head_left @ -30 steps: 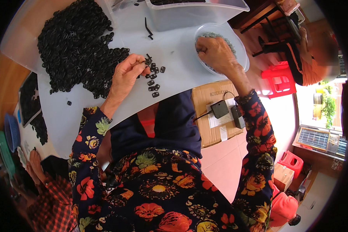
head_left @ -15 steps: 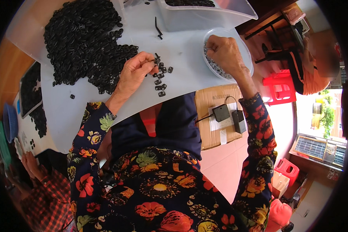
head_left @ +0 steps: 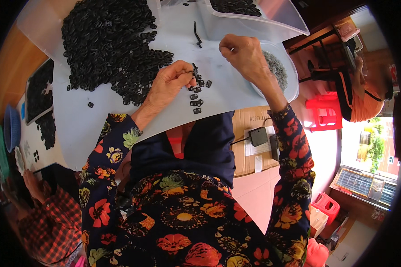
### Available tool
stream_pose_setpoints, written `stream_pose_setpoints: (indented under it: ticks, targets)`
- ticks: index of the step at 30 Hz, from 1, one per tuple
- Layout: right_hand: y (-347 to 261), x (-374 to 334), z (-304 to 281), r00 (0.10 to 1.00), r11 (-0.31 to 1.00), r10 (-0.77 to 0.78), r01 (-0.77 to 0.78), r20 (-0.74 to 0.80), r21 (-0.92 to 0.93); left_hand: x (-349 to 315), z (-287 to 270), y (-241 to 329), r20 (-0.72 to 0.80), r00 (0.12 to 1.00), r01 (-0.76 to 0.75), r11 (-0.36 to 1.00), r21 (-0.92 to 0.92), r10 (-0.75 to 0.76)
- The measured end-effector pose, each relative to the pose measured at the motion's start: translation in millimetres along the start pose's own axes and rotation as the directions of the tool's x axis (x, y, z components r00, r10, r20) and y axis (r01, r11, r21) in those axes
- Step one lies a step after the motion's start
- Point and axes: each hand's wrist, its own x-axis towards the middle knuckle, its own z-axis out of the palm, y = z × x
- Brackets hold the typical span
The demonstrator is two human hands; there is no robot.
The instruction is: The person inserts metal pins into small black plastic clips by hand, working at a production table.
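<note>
My left hand (head_left: 167,83) is closed in a pinch on a small black plastic piece (head_left: 194,69) above the table's near part. Several loose black plastic pieces (head_left: 196,96) lie just below and right of those fingertips. My right hand (head_left: 246,57) hovers left of a clear round bowl (head_left: 293,79), its thumb and fingers pinched together. Whatever is in that pinch is too small to make out. Small grey metal parts (head_left: 277,66) fill the bowl, partly covered by my right wrist. A large heap of black plastic pieces (head_left: 107,44) spreads left of my left hand.
A thin black rod-like piece (head_left: 196,33) lies farther back, near a clear bin (head_left: 263,27) with more black pieces. Below the table's edge stands a cardboard box (head_left: 245,162) with a black adapter (head_left: 257,136). Another person's checked sleeve (head_left: 53,222) shows at lower left.
My right hand has come up out of the bowl and moved left toward my left hand, still pinched. The left hand keeps its hold on the black piece. The whole view has shifted slightly.
</note>
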Motion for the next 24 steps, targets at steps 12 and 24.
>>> stream_pose_setpoints:
  ticks: [12, 24]
  targets:
    - [25.5, 7.5, 4.9, 0.997, 0.983, -0.056, 0.046, -0.052, -0.177, 0.7, -3.9, -3.5, 0.007, 1.0, 0.03, 0.999, 0.015, -0.03]
    - [20.4, 17.7, 40.4, 0.975, 0.793, -0.075, 0.186, 0.21, -0.581, 1.6, -2.7, -4.5, -0.022, 0.999, 0.021, 0.998, -0.062, -0.023]
